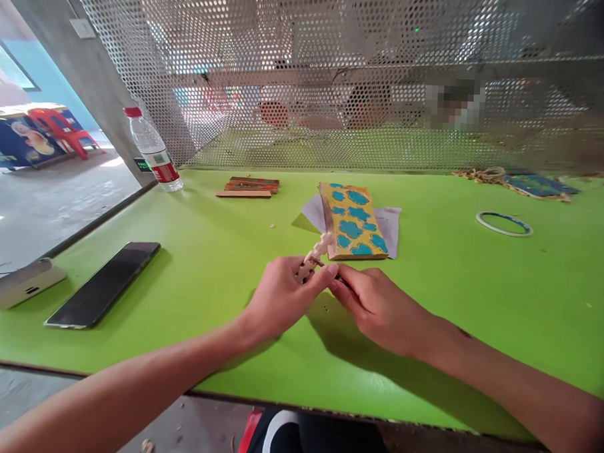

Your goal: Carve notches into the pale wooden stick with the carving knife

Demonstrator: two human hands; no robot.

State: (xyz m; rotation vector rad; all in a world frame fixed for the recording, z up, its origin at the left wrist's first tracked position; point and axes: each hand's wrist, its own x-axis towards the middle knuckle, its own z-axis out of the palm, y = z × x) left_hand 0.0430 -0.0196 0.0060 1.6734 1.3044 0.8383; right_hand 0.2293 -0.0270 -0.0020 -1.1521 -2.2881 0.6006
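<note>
My left hand (283, 296) is closed around a small pale piece with a notched, wavy outline (322, 246), which sticks up past the fingers. Close by on the right, my right hand (379, 303) pinches a thin dark tool (319, 261); its tip meets the pale piece, and its kind is hard to make out. The two hands touch or nearly touch at the thumb. Just beyond them lies a yellow board with blue cloud-like patches (355, 222), resting on white paper (392, 224).
On the green table (221, 250) lie a black phone (104, 284), a white case-like object (24, 284), stacked wooden strips (246, 188) and a tape ring (505, 224). A water bottle (155, 150) stands at the far left. Cord (484, 174) lies far right, before a perforated metal screen (309, 73).
</note>
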